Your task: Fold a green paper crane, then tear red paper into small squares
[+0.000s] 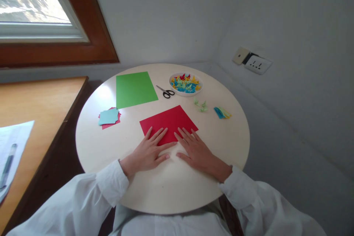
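A red sheet of paper [170, 121] lies flat in the middle of the round white table [226, 143]. My left hand [148, 151] rests palm down, fingers spread, with its fingertips on the sheet's near edge. My right hand [195, 149] lies flat beside it, fingers spread, its fingertips also on the red sheet. Neither hand grips anything.
A green sheet [135, 89] lies at the back left, black scissors [166, 92] beside it. A white plate [186, 84] holds several small coloured folded pieces. Small blue and red squares [109, 117] sit left; folded bits [201, 105] and strips [222, 113] right. A wooden desk [35, 110] adjoins on the left.
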{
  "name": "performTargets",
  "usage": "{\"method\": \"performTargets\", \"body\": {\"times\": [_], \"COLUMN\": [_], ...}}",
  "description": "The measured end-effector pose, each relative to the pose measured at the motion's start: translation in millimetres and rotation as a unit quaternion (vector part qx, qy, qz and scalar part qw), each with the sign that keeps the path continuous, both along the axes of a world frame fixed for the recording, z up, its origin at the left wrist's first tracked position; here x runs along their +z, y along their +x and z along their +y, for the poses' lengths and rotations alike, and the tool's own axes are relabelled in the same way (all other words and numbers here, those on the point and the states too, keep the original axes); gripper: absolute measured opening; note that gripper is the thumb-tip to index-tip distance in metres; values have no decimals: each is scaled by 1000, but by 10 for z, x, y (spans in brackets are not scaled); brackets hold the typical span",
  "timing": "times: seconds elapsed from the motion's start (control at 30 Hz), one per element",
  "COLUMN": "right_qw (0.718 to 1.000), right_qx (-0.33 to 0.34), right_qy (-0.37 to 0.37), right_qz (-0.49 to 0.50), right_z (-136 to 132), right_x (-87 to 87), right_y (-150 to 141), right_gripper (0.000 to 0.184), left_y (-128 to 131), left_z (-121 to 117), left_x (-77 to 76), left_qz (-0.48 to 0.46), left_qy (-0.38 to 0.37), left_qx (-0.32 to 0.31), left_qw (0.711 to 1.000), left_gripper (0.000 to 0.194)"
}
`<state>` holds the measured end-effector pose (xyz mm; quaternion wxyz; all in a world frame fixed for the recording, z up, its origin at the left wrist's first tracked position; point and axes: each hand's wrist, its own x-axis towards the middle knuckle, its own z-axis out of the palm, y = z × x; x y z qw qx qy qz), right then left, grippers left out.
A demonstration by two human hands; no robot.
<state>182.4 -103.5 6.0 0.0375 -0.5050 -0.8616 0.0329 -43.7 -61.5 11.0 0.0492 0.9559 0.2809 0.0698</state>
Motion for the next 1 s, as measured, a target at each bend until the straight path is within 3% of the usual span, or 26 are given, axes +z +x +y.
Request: {"method": "performTargets", "body": {"times": [0.23,0.87,1.0], "right_qw": [1000,999,998], "right_qx": [1,3,58], "right_qy": [2,27,29], "right_qz": [0,-18,-6], "right_z": [6,9,-35], "right_x": [11,-33,64], "right_y": [3,0,-97], "right_gripper": [62,61,59], "left_y": [-66,-578,-579], "left_z": [-46,-289,-290], "left_x": [-4,-51,-64], "left_qz": [7,13,-1], "left_qy": [0,16,13], "left_qx": [9,36,35], "left_qw": [1000,999,999], "left_gripper": [48,49,49]}}
